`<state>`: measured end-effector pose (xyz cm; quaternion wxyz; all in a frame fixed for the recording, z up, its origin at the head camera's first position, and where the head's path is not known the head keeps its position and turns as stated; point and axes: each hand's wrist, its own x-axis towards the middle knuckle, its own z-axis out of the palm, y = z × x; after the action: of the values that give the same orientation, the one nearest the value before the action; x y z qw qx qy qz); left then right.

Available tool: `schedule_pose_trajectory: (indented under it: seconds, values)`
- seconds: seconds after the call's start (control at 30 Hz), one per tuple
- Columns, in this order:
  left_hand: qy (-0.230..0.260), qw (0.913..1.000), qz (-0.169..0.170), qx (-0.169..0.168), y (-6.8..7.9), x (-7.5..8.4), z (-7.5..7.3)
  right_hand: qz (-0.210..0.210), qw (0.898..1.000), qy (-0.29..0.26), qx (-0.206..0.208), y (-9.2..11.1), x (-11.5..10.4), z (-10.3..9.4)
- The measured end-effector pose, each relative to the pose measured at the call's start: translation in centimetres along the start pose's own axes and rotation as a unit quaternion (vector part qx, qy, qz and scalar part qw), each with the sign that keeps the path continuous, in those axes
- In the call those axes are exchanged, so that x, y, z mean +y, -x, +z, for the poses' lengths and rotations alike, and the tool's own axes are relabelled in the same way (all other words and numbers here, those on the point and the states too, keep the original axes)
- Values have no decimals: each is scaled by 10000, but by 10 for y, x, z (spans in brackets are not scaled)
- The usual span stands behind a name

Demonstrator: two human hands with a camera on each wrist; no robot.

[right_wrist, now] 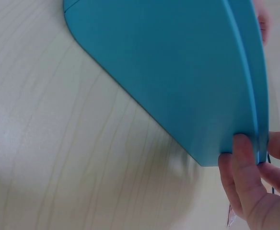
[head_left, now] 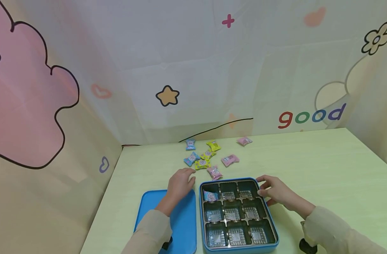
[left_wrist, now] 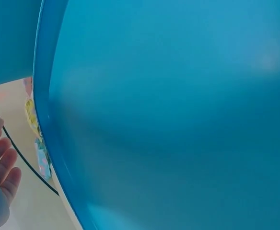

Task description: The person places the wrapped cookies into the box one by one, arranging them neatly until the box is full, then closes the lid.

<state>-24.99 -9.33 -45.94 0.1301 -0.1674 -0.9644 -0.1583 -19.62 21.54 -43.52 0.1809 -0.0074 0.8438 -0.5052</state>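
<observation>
A blue tin (head_left: 241,249) with a divided dark tray inside stands on the table. One blue wrapped candy (head_left: 210,196) lies in its far-left compartment. My right hand (head_left: 277,192) holds the tin's far right corner; in the right wrist view, its fingers (right_wrist: 245,160) press the outer wall while the thumb is at the rim. Over the far edge of the blue lid (head_left: 184,225), my left hand (head_left: 180,183) reaches with loosely bent fingers and nothing visible in them. Closest to those fingertips is a yellow wrapped candy (head_left: 202,164), and a pink wrapped candy (head_left: 214,173) lies just right of it.
Farther back lie several more wrapped candies, among them a blue candy (head_left: 190,144), a yellow candy (head_left: 213,145) and a pink candy (head_left: 244,141). A printed cloth backdrop (head_left: 206,70) rises behind the pale wooden table (head_left: 333,169) and along its sides.
</observation>
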Motion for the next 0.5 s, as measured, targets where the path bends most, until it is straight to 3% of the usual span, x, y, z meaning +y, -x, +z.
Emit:
schedule_pose_trajectory:
  seconds: [0.5]
  values:
    - [273, 9979, -567, 149, -9, -7, 7, -6, 10000, -22, 43, -1, 2, 0]
